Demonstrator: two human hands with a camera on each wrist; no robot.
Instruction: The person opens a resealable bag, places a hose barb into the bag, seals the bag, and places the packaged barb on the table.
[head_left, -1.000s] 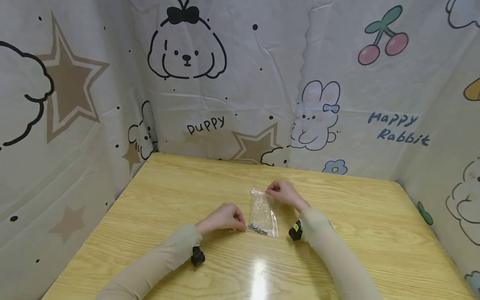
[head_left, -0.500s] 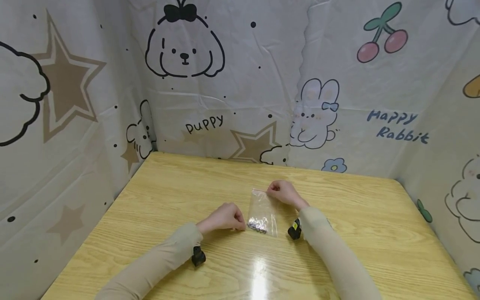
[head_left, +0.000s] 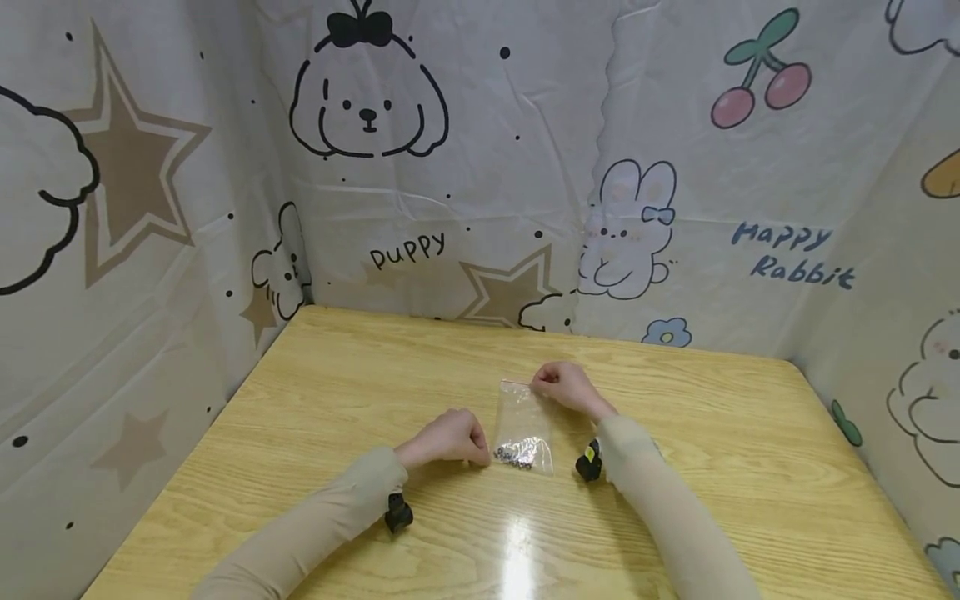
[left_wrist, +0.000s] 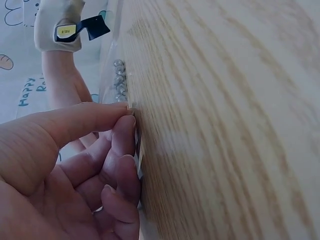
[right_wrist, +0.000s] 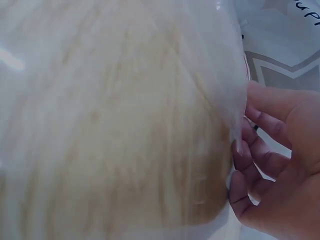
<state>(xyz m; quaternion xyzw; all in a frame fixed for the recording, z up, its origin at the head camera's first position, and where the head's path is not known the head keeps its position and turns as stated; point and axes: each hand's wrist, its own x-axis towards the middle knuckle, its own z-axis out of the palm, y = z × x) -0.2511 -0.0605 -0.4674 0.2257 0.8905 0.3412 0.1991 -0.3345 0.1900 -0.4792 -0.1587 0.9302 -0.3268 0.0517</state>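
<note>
A clear zip bag point(head_left: 522, 422) with a thin red line along its top is held tilted over the wooden table. Small silvery round pieces point(head_left: 513, 458) lie along its bottom; the left wrist view shows several of these pieces point(left_wrist: 120, 80) close up. My right hand point(head_left: 567, 389) pinches the bag's top right corner between thumb and fingers. At the lower left corner, my left hand point(head_left: 453, 436) has thumb and forefinger pressed together on the bag's edge, its other fingers curled near the table. The right wrist view looks through the clear film beside my right hand point(right_wrist: 280, 150).
The wooden table point(head_left: 360, 358) extends around both hands. A printed cloth point(head_left: 465, 192) with cartoon animals and stars hangs along the back and sides. A black wrist camera point(head_left: 398, 513) sits at the left cuff, and another wrist camera point(head_left: 589, 462) at the right.
The bag's film shifts slightly and its shine changes, with the silvery pieces staying along the bottom. Both hands keep nearly the same places; the head view has shifted a little.
</note>
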